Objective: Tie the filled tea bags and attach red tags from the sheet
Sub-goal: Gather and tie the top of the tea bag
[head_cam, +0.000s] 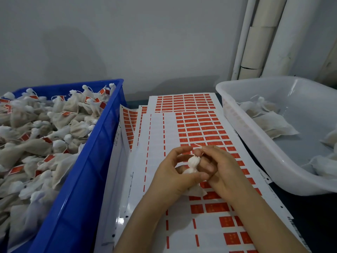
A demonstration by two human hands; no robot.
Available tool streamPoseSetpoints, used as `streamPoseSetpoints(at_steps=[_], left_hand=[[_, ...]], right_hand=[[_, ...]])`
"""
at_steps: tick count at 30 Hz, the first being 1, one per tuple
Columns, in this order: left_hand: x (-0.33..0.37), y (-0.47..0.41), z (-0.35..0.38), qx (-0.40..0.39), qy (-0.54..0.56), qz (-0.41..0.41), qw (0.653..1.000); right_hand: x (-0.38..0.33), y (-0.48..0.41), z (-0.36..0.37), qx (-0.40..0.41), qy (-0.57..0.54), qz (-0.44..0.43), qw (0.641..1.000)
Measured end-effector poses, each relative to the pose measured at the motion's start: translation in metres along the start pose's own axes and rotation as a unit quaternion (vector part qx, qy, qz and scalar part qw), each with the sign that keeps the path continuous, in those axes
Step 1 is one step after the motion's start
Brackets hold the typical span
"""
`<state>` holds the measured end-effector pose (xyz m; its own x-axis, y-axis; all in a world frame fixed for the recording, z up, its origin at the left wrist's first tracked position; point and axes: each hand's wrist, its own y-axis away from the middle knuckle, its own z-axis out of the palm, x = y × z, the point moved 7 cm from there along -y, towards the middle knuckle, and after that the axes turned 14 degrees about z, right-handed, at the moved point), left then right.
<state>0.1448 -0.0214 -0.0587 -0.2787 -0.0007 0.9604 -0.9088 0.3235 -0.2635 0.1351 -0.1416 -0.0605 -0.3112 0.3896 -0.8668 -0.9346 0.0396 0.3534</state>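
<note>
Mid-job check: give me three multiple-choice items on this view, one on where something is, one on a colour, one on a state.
1. Where is the bin of tagged tea bags?
A. left of the tag sheet
B. right of it
C. on top of it

2. What colour is that bin?
A. white
B. green
C. blue

3. What are the hands doing?
A. resting flat
B. both holding one tea bag
C. peeling a tag

Answers: 1 A, the blue bin stands left of the tag sheet. 2 C, its wall is blue; the white tub is on the right. 3 B, the left hand and right hand grip the tea bag over the sheet.
</note>
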Motion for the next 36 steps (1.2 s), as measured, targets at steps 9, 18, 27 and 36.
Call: streamPoseSetpoints(at_steps=[9,18,27,36], left_hand=[[0.0037,-0.0002,0.0012,-0.004,-0.065,0.029,0.997],[0.0005,0.0022,0.0041,-0.039,-0.097,0.044,0.994],[0.0011,0.0003,0.0036,-0.041,-0.102,0.069,0.992],[0.0037,0.0001,0.0014,-0.026,-0.112,0.085,0.99]], right_hand=[[-0.0066,-0.0002,-0.0064,-0.03,-0.117,0.015,0.993],[-0.0026,-0.0005,-0.0011,-0.077,-0.092,0.028,0.992],[0.0004,-0.0018,-0.0013,-0.081,-0.091,0.044,0.992],[0.0012,-0.0023,-0.0056,-0.048,-0.149,0.062,0.986]])
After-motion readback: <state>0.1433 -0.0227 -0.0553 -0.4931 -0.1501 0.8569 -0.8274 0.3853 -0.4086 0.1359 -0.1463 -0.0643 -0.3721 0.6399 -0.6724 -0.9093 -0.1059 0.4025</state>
